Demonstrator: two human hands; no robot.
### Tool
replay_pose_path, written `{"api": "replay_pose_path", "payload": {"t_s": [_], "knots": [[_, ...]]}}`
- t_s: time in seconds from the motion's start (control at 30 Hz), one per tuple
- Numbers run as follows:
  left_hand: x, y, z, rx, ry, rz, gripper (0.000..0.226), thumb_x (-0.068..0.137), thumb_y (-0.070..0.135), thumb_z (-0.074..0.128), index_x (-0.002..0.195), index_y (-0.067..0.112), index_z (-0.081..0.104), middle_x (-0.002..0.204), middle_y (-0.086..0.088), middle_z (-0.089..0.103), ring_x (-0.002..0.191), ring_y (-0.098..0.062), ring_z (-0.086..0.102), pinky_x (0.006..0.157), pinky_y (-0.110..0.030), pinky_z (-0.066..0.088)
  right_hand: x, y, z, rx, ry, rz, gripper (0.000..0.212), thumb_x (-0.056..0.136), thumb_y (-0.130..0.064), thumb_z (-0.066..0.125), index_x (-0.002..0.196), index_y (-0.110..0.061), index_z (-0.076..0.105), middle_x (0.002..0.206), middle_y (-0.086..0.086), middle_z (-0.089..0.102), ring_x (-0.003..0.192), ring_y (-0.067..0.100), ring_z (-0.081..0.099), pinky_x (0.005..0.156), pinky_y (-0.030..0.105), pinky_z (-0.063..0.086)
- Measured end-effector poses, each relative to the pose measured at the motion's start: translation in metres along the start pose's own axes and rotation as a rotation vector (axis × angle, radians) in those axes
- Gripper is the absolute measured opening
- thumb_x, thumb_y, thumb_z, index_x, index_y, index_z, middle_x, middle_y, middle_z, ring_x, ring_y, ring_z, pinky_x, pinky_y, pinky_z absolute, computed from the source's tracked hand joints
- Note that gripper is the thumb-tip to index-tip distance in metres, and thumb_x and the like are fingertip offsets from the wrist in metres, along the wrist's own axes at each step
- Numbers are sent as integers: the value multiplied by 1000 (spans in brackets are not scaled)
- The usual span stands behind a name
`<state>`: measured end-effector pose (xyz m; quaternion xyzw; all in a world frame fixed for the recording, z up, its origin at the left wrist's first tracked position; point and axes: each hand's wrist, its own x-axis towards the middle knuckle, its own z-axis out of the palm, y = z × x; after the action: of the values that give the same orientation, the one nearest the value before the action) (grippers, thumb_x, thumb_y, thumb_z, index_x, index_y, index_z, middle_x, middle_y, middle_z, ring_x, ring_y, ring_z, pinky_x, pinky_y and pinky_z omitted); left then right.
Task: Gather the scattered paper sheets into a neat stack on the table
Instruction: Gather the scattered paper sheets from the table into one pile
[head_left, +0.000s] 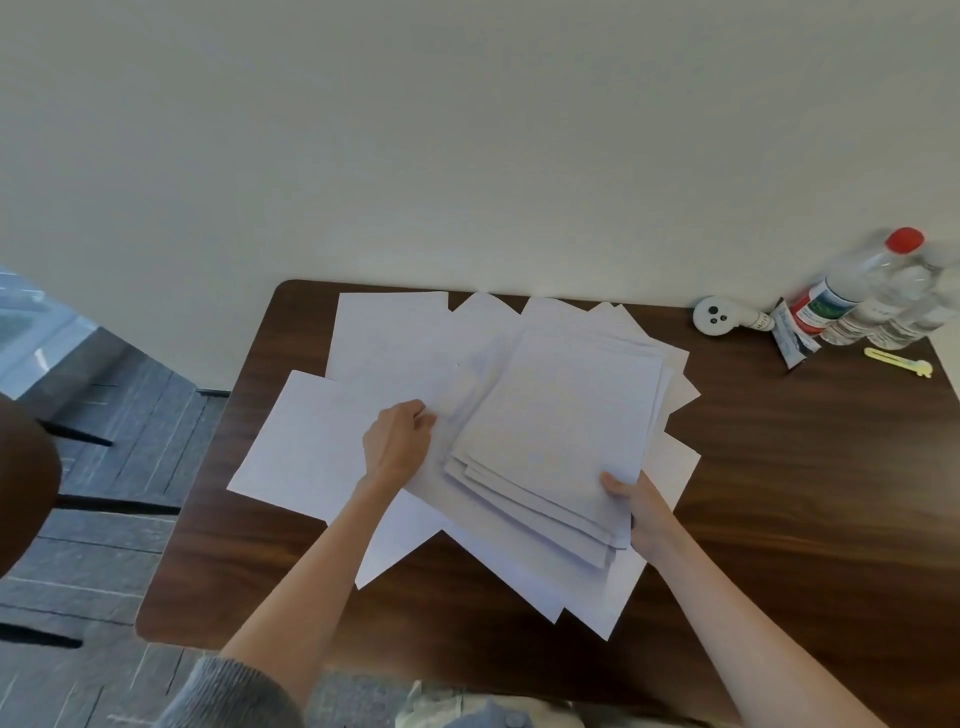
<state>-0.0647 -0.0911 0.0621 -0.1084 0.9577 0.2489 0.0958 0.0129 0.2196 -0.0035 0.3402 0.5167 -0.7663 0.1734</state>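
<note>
Two hands are engaged over the brown table (779, 493). Right hand (636, 512) grips the near right corner of a partly squared stack (561, 431), thumb on top, fingers underneath. Left hand (397, 441) has its fingers curled, pinching a sheet edge just left of the stack. Loose sheets (311, 452) lie fanned beneath and around the stack, overlapping at varied angles. At the far right edge stand bottles (857, 296), with a white round device (716, 316) and a yellow tool (898, 362) nearby.
</note>
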Motion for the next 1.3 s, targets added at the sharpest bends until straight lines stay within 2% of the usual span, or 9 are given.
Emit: {"api": "replay_pose_path", "payload": {"t_s": [0.1, 0.2, 0.33, 0.5, 0.6, 0.7, 0.83, 1.1, 1.3], "knots": [[4, 14, -21, 88, 98, 87, 30, 96, 19, 47, 69, 12, 39, 67, -7, 55, 63, -29, 47, 54, -30, 30, -3, -4, 9, 21, -64, -19, 92, 52, -36, 93, 132, -15, 55, 126, 8, 66, 116, 32, 61, 102, 52, 47], [3, 22, -30, 168, 149, 155, 26, 100, 21, 44, 75, 13, 41, 67, -4, 51, 62, -28, 47, 56, -30, 28, -4, -8, 16, 49, -77, -7, 65, 73, -20, 77, 132, -12, 54, 125, 11, 66, 116, 34, 61, 102, 54, 46], [3, 20, -24, 243, 106, 237, 24, 102, 22, 40, 86, 8, 50, 74, -13, 62, 62, -30, 48, 57, -32, 30, -3, -11, 14, 29, -59, 12, 49, 85, -9, 67, 133, -10, 54, 127, 13, 64, 116, 35, 60, 104, 54, 44], [5, 29, -17, 327, 44, 365, 25, 104, 23, 37, 100, 6, 55, 78, -13, 65, 63, -31, 53, 58, -32, 35, -3, -5, 14, 54, -60, 39, 47, 84, -11, 69, 130, -12, 58, 125, 11, 65, 115, 34, 60, 102, 52, 46], [4, 40, -16, 314, 68, 446, 25, 103, 23, 39, 96, 5, 55, 72, -12, 65, 60, -34, 58, 57, -35, 41, -6, 3, 23, 90, -20, 60, 42, 84, -20, 70, 125, -15, 63, 120, 9, 67, 111, 32, 60, 87, 44, 52], [0, 43, -17, 256, 186, 502, 26, 101, 19, 44, 83, 4, 56, 58, -10, 60, 44, -28, 48, 46, -28, 35, -6, 10, 27, 113, -19, 100, 33, 88, -24, 68, 119, -14, 65, 114, 8, 67, 106, 30, 59, 79, 41, 51], [-3, 29, -33, 204, 292, 518, 29, 97, 23, 43, 76, 8, 56, 52, -4, 56, 40, -24, 46, 44, -28, 39, 2, 17, 26, 129, -47, 96, 28, 89, -10, 66, 116, -11, 65, 112, 9, 70, 103, 30, 65, 73, 39, 55], [20, 22, -114, 149, 493, 464, 23, 97, 20, 47, 82, 5, 58, 59, -12, 59, 51, -37, 55, 49, -38, 43, 18, 27, 26, 70, 42, 92, 49, 81, -10, 76, 127, -7, 61, 124, 12, 66, 115, 34, 60, 102, 51, 46], [24, 55, -166, 26, 713, 570, 16, 101, 11, 45, 93, 1, 54, 51, -2, 44, 41, -24, 41, 45, -32, 31, 19, 25, 24, 40, 52, 70, 53, 79, -10, 76, 130, -6, 59, 127, 12, 64, 117, 33, 58, 105, 51, 43]]}}
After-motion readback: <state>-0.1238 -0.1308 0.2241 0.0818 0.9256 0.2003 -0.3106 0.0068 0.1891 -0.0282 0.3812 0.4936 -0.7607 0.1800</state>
